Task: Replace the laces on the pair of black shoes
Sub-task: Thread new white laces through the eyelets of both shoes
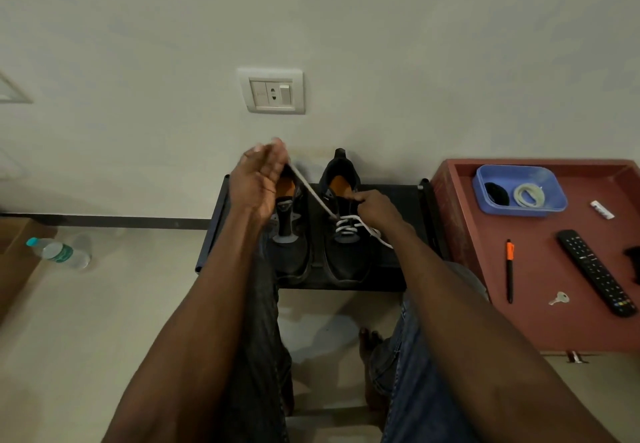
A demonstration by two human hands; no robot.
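— Two black shoes (313, 231) on the rack (398, 200)?
— Yes. My left hand (258, 183) pinches one white lace (311, 193) taut above them; my right hand (375, 207) grips the right shoe's eyelets, beneath its fingers.

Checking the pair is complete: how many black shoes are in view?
2. Both stand side by side on the black rack against the wall: the left shoe has no lace, the right shoe is partly laced in white.

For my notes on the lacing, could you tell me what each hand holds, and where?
Left hand pinches the white lace near its free end. Right hand grips the right shoe near its top eyelets.
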